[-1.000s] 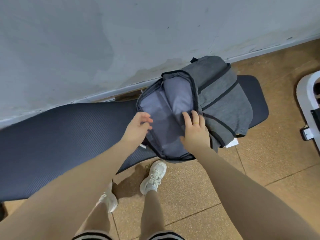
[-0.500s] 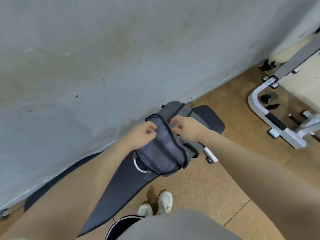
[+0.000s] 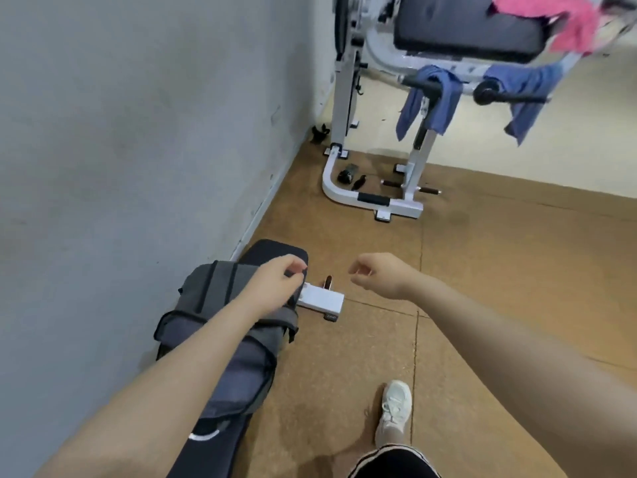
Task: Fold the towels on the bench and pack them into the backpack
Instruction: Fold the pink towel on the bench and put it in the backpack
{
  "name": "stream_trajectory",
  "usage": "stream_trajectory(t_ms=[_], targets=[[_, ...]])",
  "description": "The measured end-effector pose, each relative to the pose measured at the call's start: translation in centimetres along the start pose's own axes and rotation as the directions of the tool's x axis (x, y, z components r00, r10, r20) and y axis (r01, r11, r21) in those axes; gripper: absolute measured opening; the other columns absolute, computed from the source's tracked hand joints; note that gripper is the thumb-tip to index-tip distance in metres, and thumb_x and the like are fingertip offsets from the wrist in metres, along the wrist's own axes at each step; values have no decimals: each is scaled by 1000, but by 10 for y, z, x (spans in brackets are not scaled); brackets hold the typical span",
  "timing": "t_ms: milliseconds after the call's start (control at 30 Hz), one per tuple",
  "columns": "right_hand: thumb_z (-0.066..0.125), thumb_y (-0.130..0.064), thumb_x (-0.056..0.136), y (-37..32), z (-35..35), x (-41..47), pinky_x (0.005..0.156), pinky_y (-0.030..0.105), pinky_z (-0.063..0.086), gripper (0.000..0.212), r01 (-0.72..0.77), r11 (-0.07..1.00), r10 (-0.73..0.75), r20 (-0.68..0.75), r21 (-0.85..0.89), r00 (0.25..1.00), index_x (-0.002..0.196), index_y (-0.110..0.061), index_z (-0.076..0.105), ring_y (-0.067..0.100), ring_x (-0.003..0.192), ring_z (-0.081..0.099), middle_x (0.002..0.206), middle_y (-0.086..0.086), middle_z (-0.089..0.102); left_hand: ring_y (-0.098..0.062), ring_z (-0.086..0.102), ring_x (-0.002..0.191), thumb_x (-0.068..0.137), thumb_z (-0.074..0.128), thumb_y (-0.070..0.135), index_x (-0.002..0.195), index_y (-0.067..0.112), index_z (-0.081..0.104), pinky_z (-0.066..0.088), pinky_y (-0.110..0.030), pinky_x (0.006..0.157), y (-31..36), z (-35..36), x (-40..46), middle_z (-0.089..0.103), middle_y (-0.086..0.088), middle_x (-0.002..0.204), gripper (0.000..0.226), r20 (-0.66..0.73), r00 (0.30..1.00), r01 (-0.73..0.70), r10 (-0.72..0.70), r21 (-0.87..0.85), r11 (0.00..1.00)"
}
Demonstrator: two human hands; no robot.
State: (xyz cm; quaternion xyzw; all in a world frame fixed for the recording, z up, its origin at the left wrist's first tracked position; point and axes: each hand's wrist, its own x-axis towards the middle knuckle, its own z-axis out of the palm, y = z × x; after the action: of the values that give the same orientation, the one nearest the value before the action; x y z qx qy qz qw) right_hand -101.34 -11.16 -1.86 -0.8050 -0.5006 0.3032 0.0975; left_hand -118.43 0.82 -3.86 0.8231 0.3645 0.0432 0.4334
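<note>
The grey backpack [image 3: 220, 326] lies unzipped on a dark padded bench [image 3: 275, 251] along the wall at lower left. My left hand [image 3: 277, 282] hovers over the backpack's far end, fingertips pinched together with nothing visible between them. My right hand [image 3: 377, 274] hangs free over the floor to the right of the bench, its fingers loosely curled and apart. Two blue towels [image 3: 429, 101] [image 3: 527, 98] hang from a bar on a white gym machine at the far right. A pink towel [image 3: 572, 24] lies on that machine's black pad [image 3: 462, 25].
A white metal foot [image 3: 322, 300] sticks out from the bench end beside my left hand. The gym machine's white base [image 3: 372, 201] stands on the cork floor, with small dark items near it. The grey wall runs along the left. My white shoe [image 3: 394, 410] is at the bottom.
Both hands have let go of the backpack's opening. The right hand has swung out to the right. My view has turned right, bringing the gym machine and its towels into sight.
</note>
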Motion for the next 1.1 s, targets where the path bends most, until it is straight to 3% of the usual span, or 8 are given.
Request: stream_trajectory(t_ms=[133, 533, 667, 867, 933, 1100], targets=[[49, -27, 94, 71, -48, -7, 82, 27, 45, 26, -66, 996, 70, -77, 60, 995, 114, -14, 57, 17, 98, 56, 115, 5, 60, -9, 58, 94, 93, 47, 22, 109, 27, 56, 43, -17, 66, 61, 34, 53, 59, 8, 103, 19, 25, 999, -48, 48, -26, 999], [48, -25, 94, 274, -208, 14, 84, 28, 47, 24, -107, 984, 133, -185, 144, 974, 112, -15, 59, 16, 97, 58, 114, 3, 62, -10, 57, 99, 93, 46, 22, 114, 24, 56, 42, -18, 69, 268, 162, 228, 58, 8, 109, 23, 62, 978, -199, 200, -28, 980], [48, -24, 94, 316, -244, 40, 85, 27, 44, 25, -105, 976, 147, -222, 190, 964, 113, -13, 60, 18, 101, 59, 114, 3, 63, -8, 57, 99, 93, 47, 22, 115, 23, 57, 42, -20, 77, 309, 181, 278, 58, 8, 111, 24, 110, 956, -274, 271, 11, 962], [49, -23, 93, 379, -301, 99, 79, 23, 39, 20, -90, 970, 152, -275, 224, 949, 107, -15, 62, 12, 89, 53, 100, -1, 61, -10, 57, 97, 93, 46, 22, 115, 23, 57, 49, -26, 83, 352, 198, 386, 57, 7, 114, 24, 134, 938, -329, 318, 66, 942], [49, -23, 94, 404, -329, 124, 79, 23, 38, 20, -101, 970, 168, -305, 223, 937, 107, -15, 62, 12, 90, 52, 100, -2, 60, -15, 60, 96, 94, 46, 21, 115, 23, 57, 51, -29, 80, 367, 205, 432, 59, 5, 112, 24, 150, 932, -343, 331, 61, 937], [50, -21, 93, 464, -414, 201, 79, 24, 39, 20, -145, 960, 230, -383, 238, 895, 106, -14, 63, 13, 90, 54, 102, 0, 63, -12, 58, 92, 94, 46, 18, 114, 22, 57, 46, -19, 72, 421, 216, 557, 60, 4, 106, 23, 184, 906, -391, 382, 11, 921]])
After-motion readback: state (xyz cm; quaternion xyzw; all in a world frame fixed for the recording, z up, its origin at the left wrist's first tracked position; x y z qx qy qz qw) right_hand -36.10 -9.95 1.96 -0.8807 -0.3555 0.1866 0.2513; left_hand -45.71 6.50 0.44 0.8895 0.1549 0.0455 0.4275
